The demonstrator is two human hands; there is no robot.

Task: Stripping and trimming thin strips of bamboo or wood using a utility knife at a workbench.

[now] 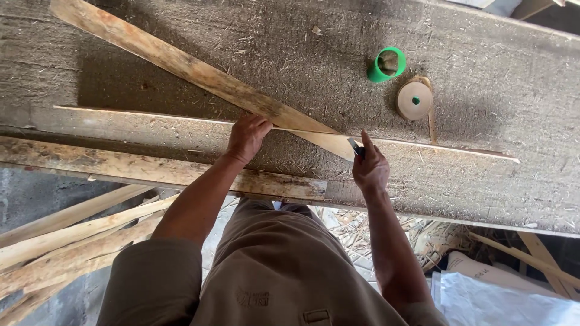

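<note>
A rough grey workbench (495, 90), dusted all over with sawdust and fibres, fills the upper part of the head view. Along its near edge runs a worn wooden beam (121, 166). A long wooden slat (181, 63) lies slantwise across the bench, from the upper left corner down to a pale, tapered tip just left of the right hand. Under it a thin pale strip (435, 147) runs nearly level from left to right across the bench top.

Below the bench at the left, several loose wooden laths (66, 235) are stacked at an angle. At the lower right lie white sheeting (501, 299) and a litter of shavings (362, 232).

The left hand (246, 137) lies palm down on the slat, fingers curled over its lower edge and pressing it to the bench. The right hand (370, 166) is closed around a small knife (356, 147), whose dark blade sticks up from the fist and touches the slat's tapered tip.

Well beyond the hands, toward the far side, a green tape roll (379, 73) stands tilted on the bench. Just beside it, to the right, a brown tape roll (414, 100) lies flat.
</note>
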